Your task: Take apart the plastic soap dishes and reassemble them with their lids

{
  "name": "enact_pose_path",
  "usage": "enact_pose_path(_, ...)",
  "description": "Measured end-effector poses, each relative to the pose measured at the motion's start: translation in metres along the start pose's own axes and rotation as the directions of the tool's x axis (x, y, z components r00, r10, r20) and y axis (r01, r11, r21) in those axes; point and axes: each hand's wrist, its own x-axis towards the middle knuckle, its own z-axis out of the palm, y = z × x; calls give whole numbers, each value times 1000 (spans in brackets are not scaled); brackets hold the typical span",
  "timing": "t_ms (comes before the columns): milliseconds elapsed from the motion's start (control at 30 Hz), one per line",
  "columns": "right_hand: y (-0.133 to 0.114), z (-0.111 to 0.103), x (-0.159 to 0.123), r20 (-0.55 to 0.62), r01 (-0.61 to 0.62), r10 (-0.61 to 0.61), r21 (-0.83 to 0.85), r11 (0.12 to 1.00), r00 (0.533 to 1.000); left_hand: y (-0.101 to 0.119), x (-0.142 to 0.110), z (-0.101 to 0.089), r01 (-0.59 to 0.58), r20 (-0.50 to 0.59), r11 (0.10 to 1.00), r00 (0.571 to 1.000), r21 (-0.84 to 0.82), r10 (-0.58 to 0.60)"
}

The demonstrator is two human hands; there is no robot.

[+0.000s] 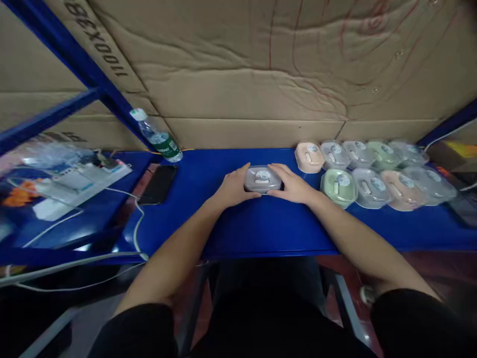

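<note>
A small grey lidded container (262, 180) with a clear lid sits on the blue table (261, 223) in front of me. My left hand (234, 188) grips its left side, fingers curled round the edge. My right hand (291, 185) holds its right side the same way, thumb on the lid's rim. The container rests on the table between both hands.
Several similar containers in pink, green and grey (367, 171) stand in two rows at the right. A water bottle (156, 135) lies tilted at the back left beside a dark phone (158, 184). White cables (136, 226) and a power strip (78, 181) lie on the left. Cardboard (261, 74) lines the back.
</note>
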Motion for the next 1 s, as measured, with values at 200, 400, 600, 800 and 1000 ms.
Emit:
enact_pose_path(200, -1, -2, -1, 3, -21, 21, 11, 1000, 1000, -1, 0, 1, -34, -12, 999, 999, -15, 33)
enact_pose_path(400, -4, -4, -1, 19, -42, 42, 21, 999, 999, -3, -1, 1, -37, -1, 999, 999, -13, 37)
enact_pose_path(600, -2, -5, -1, 6, -23, 23, 38, 999, 1000, -4, -1, 3, -37, -9, 999, 999, -23, 37)
enact_pose_path(800, 3, -2, 0, -41, 3, 2, 113, 994, 999, -6, 1, 7, -57, -47, 998, 997, -35, 55)
enact_pose_path(1000, 2, -6, 2, -111, 46, -29, 158, 986, 993, -6, -1, 5, -117, -108, 986, 989, -118, 104)
